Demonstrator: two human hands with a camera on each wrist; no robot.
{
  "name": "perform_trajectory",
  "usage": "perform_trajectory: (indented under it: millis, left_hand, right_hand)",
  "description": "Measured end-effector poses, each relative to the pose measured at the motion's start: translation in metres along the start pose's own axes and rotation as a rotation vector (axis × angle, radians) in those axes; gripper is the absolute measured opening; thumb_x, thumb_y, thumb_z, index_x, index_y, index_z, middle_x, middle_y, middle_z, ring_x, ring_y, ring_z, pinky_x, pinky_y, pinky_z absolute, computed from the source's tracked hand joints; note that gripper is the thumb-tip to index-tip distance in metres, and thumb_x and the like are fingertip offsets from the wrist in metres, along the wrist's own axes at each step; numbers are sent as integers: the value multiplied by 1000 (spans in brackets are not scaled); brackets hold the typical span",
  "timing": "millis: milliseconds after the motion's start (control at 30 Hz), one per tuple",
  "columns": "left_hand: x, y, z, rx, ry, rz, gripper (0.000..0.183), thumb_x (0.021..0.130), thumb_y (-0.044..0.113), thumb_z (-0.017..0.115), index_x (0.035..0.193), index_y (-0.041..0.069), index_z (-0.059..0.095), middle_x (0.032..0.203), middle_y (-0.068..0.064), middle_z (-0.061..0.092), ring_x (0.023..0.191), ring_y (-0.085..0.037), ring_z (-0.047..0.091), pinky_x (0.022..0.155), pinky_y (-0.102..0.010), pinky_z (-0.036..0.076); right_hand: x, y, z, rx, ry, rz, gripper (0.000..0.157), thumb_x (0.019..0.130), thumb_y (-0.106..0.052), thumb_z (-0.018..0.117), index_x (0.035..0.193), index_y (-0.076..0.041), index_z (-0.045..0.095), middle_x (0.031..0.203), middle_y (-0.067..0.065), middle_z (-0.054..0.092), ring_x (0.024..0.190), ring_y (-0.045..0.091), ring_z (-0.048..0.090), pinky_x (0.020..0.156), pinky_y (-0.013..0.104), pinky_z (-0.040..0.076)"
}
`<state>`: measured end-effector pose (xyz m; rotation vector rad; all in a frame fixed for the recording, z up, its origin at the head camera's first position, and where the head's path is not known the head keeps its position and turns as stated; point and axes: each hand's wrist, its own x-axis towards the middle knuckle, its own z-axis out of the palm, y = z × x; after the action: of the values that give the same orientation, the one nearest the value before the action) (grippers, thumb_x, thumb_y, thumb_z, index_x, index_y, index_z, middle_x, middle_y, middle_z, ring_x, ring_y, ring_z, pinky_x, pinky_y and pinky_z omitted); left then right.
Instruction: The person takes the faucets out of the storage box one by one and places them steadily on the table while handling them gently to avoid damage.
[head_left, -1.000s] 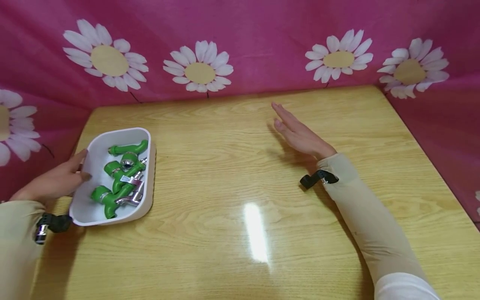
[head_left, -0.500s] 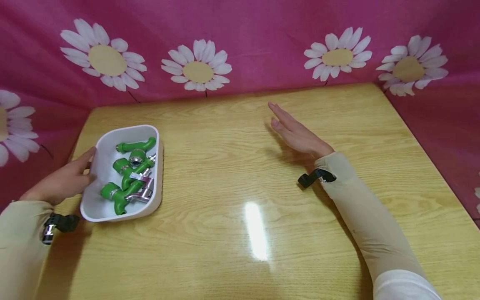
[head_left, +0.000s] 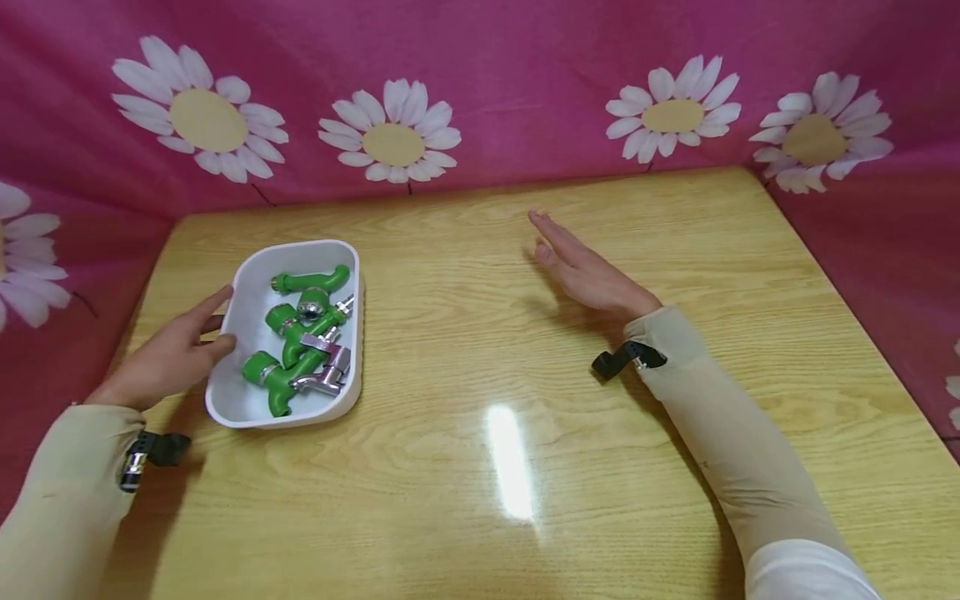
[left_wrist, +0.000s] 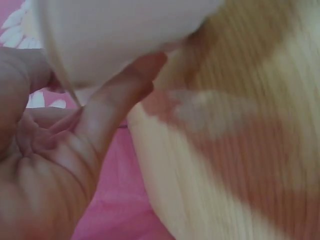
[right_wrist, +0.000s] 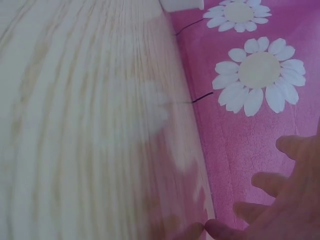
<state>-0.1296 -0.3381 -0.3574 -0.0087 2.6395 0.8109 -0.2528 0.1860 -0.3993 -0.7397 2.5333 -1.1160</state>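
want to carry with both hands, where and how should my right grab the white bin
Probably by the rim of the white bin, midway along its right long side, coming from the right: the open top leaves that edge free to pinch, and it faces the right hand, opposite the left hand.

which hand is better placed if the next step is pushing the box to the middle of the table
Probably the left hand: it touches the box, thumb and finger against its left side. The right hand is farther off, over the table, apart from the box.
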Motion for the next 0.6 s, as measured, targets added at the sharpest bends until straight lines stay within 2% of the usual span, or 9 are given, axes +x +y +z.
perform_trajectory:
  millis: [100,300,400,600]
  left_hand:
    - [6,5,8,6,32,21,79,106,20,49,166,11,-2,158,-43,30,143,-60,38,107,-65,43]
    - [12,18,21,6,61,14,78,106,28,49,166,20,0,158,-39,35,142,-56,44,107,-62,44]
    - [15,27,27,4,85,20,77,105,27,49,166,19,3,157,-37,38,141,-55,47,105,-60,46]
    - [26,44,42,-48,103,-9,77,103,28,51,165,27,5,162,-30,36,142,-51,48,105,-56,48]
  right_hand:
    - [-1,-2,2,4,0,0,72,101,-73,24,163,-45,0,175,-8,-6,165,21,5,132,55,3]
    - [1,-11,7,2,-15,16,66,106,-63,30,162,-47,0,176,-4,-6,161,28,25,132,52,6]
    - [2,-15,10,-6,-22,5,67,107,-59,33,164,-43,1,177,0,-4,162,27,23,132,52,6]
    - [1,-17,17,-37,-40,0,85,100,-59,54,164,-42,0,177,0,-2,164,23,9,131,54,10]
